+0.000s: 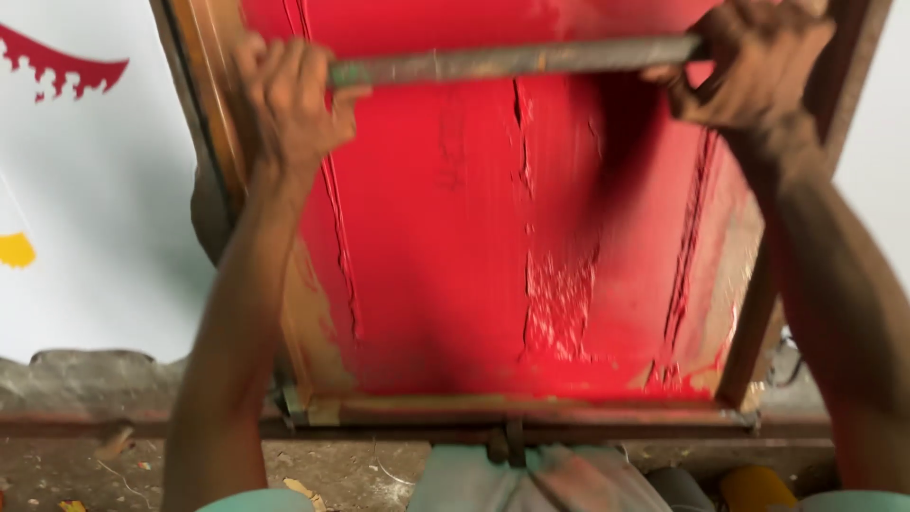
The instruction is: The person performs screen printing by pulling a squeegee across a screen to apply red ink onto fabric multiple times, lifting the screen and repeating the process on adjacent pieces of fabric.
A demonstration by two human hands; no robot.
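A wooden-framed printing screen (pixel 313 398) lies flat before me, its mesh covered in wet red ink (pixel 445 237). Across its far end runs a long grey squeegee bar (pixel 512 60). My left hand (pixel 284 100) grips the bar's left end and my right hand (pixel 754 66) grips its right end. Both arms stretch forward over the screen. The bar stands on the inked mesh near the top of the frame. Streaks and ridges of thick ink run down the middle and along both sides.
White fabric (pixel 95 218) lies under and left of the screen, bearing a red jagged print (pixel 57 62) and a yellow patch (pixel 14 249). The table's worn front edge (pixel 85 379) runs below. A yellow object (pixel 754 488) sits at the bottom right.
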